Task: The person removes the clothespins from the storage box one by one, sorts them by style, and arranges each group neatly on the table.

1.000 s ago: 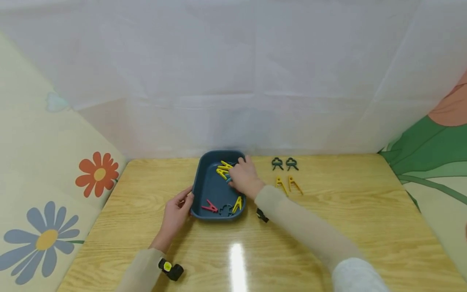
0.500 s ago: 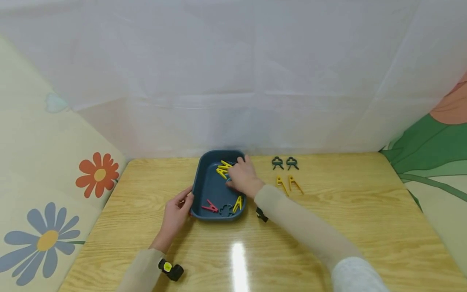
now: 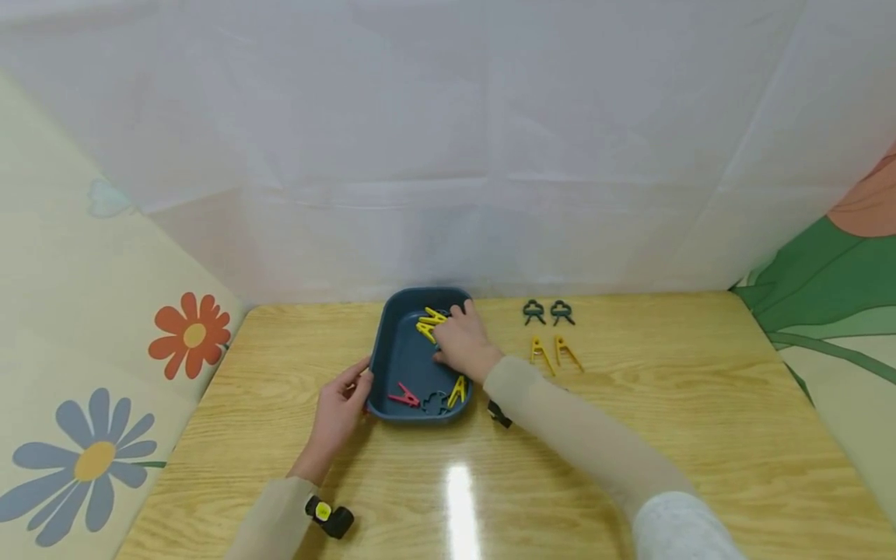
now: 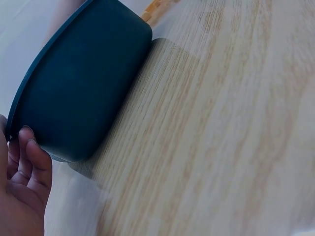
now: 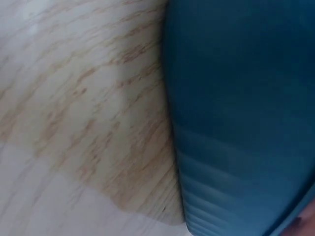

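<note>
In the head view a dark blue plastic tub [image 3: 374, 362] stands at the back of the table. My left hand [image 3: 341, 404] pinches its left rim; in the left wrist view the fingers [image 4: 38, 152] lie against the outer wall. My right hand [image 3: 462, 336] reaches over the right rim into the tub, fingers pointing down beside yellow clips [image 3: 425, 330]. Those fingertips are hidden, and I cannot tell whether they hold a clip. In the tub's near end lie a red clip [image 3: 404, 397], a dark green clip [image 3: 435, 403] and another yellow clip [image 3: 457, 390].
To the right of the tub, two dark green clips [image 3: 533, 312] lie side by side on the wooden table [image 3: 630, 420]. Two orange-yellow clips [image 3: 538, 355] lie just in front of them. A white cloth [image 3: 420, 155] hangs behind the table's far edge.
My right hand has shifted slightly left and inward, covering the blue clip that showed under its fingers earlier. The left hand and the tub keep their places.
</note>
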Action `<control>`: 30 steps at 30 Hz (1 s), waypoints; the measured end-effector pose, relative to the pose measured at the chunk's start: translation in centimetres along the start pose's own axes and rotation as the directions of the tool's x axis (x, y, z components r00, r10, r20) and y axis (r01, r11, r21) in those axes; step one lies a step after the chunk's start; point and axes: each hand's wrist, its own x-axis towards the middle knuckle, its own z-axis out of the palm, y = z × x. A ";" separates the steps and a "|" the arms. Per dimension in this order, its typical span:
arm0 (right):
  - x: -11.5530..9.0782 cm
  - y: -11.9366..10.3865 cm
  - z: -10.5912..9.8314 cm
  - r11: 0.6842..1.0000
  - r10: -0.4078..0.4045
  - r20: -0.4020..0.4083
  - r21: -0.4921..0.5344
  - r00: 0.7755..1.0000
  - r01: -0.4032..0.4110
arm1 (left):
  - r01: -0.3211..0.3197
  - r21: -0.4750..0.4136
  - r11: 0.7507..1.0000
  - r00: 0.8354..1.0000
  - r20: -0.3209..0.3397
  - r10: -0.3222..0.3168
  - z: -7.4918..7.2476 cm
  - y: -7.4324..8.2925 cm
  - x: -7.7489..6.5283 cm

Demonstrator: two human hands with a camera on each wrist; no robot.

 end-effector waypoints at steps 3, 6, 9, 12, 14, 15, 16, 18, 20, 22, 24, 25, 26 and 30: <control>-0.2 0.1 -0.1 1.000 0.004 -0.014 0.011 1.000 -0.004 | -0.022 -0.009 1.000 1.000 -0.010 0.021 0.1 0.0 -0.1; -0.4 0.4 -0.3 1.000 0.013 -0.047 0.026 0.999 -0.012 | -0.039 -0.017 0.999 0.999 -0.016 0.039 0.1 -0.2 -0.1; -0.7 0.7 -0.6 0.998 0.027 -0.090 0.052 0.996 -0.023 | -0.049 -0.032 0.998 0.999 -0.022 0.048 0.1 -0.3 0.0; -1.0 1.1 -1.0 0.995 0.040 -0.129 0.099 0.991 -0.027 | -0.054 -0.036 0.998 0.998 -0.027 0.054 0.1 -0.4 0.1; -1.4 1.4 -1.4 0.990 0.044 -0.148 0.136 0.988 -0.024 | -0.057 -0.034 0.998 0.998 -0.028 0.056 0.1 -0.4 0.1; -1.6 1.6 -1.6 0.988 0.043 -0.158 0.153 0.986 -0.019 | -0.058 -0.031 0.998 0.998 -0.027 0.057 0.1 -0.4 0.1; -1.9 1.8 -1.8 0.985 0.043 -0.166 0.174 0.985 -0.013 | -0.057 -0.027 0.998 0.998 -0.026 0.057 0.1 -0.4 0.1; -2.4 2.3 -2.3 0.978 0.042 -0.184 0.208 0.982 -0.003 | -0.057 -0.022 0.998 0.998 -0.022 0.057 0.2 -0.4 0.1; -3.0 2.8 -2.7 0.971 0.046 -0.197 0.238 0.979 0.002 | -0.057 -0.024 0.998 0.998 -0.019 0.057 0.2 -0.5 0.1; -3.7 3.3 -3.3 0.965 0.056 -0.206 0.261 0.977 -0.001 | -0.055 -0.030 0.998 0.998 -0.018 0.055 0.2 -0.5 0.1; -4.4 3.9 -3.7 0.960 0.068 -0.211 0.281 0.975 -0.006 | -0.055 -0.036 0.998 0.998 -0.017 0.055 0.2 -0.5 0.1; -4.7 4.3 -4.0 0.956 0.076 -0.212 0.292 0.974 -0.012 | -0.055 -0.042 0.998 0.998 -0.017 0.054 0.2 -0.5 0.1; -5.1 4.6 -4.2 0.954 0.084 -0.212 0.301 0.974 -0.016 | -0.055 -0.039 0.998 0.998 -0.016 0.054 0.2 -0.6 0.2; -6.7 6.1 -4.6 0.943 0.103 -0.239 0.333 0.965 -0.018 | -0.051 -0.027 0.998 0.999 -0.012 0.050 0.1 -0.1 0.1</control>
